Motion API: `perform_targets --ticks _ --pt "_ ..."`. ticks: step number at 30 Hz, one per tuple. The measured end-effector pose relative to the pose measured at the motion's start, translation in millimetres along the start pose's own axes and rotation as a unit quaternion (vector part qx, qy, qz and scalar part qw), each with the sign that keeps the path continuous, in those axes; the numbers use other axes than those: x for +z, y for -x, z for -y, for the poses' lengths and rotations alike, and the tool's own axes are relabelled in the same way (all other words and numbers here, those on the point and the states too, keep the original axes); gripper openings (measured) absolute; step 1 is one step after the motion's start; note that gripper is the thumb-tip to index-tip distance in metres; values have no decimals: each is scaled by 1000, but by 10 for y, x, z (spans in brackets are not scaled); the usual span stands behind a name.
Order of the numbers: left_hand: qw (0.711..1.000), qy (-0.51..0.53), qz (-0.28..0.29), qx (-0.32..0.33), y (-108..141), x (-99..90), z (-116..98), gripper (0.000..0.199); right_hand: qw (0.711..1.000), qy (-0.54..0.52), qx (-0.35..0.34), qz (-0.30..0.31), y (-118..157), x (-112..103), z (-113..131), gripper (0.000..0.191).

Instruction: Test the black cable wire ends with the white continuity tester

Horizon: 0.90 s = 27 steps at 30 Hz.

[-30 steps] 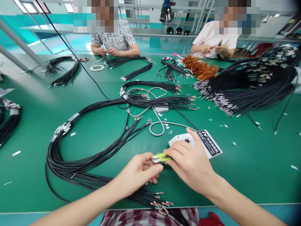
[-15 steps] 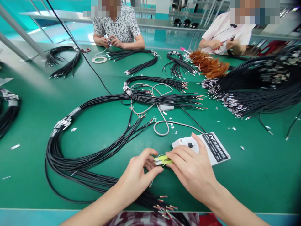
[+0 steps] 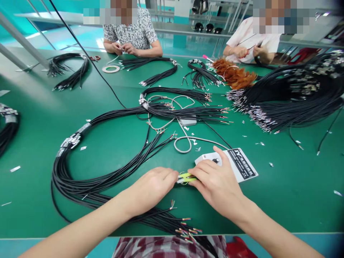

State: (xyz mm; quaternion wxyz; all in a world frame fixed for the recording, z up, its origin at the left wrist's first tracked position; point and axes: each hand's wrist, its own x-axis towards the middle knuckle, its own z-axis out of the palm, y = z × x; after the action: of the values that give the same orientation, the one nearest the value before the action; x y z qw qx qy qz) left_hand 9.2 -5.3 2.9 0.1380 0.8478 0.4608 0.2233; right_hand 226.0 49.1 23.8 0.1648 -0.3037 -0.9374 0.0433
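My right hand (image 3: 216, 177) is closed on a small yellow-green clip (image 3: 187, 177) with a pale metal-looking tip, in front of a white control box (image 3: 242, 165) with a black knob and a black label. My left hand (image 3: 154, 188) is closed right at the clip's tip. Its back faces up, so what lies between its fingers is hidden. Below my left hand passes a bundle of black cables (image 3: 153, 216), their coloured wire ends near the table edge. One cable end with splayed coloured wires (image 3: 172, 205) sticks up from it.
More cable bundles lie ahead, including a large black heap (image 3: 290, 93) at right. A grey cord (image 3: 185, 139) loops behind the box. A tape roll (image 3: 111, 68) and brown fluffy material (image 3: 233, 73) lie farther back. Two people sit across the green table (image 3: 290, 200).
My left hand has turned over and its fingers have closed at the clip's tip; before, they were apart around it. My right hand stays on the clip. The view has shifted slightly.
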Motion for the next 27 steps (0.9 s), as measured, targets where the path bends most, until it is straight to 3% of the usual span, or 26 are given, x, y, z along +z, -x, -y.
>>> perform_targets --ticks 3,6,8,13,16,20,24,27 --pt "999 -48 -13 1 -7 38 77 21 1000 29 -3 6 -44 67 5 8" --pt "995 -63 -28 -74 52 -34 104 18 998 66 1 13 -108 153 23 7" --pt "992 -19 -25 -125 165 -105 59 17 996 83 11 25 -144 193 30 9" --pt "978 81 82 -176 528 -75 -229 6 996 70 22 50 -160 197 28 28" --pt "967 94 94 -217 626 45 -361 6 999 43 9 11 -99 141 58 34" --pt "960 152 15 -233 632 77 -432 15 994 -83 -16 -72 82 45 186 19" --pt "945 204 -82 -242 612 -2 -487 13 960 -264 67 -61 253 43 363 12" --pt "942 207 -110 -240 587 -20 -520 11 941 -315 111 -65 280 100 480 13"
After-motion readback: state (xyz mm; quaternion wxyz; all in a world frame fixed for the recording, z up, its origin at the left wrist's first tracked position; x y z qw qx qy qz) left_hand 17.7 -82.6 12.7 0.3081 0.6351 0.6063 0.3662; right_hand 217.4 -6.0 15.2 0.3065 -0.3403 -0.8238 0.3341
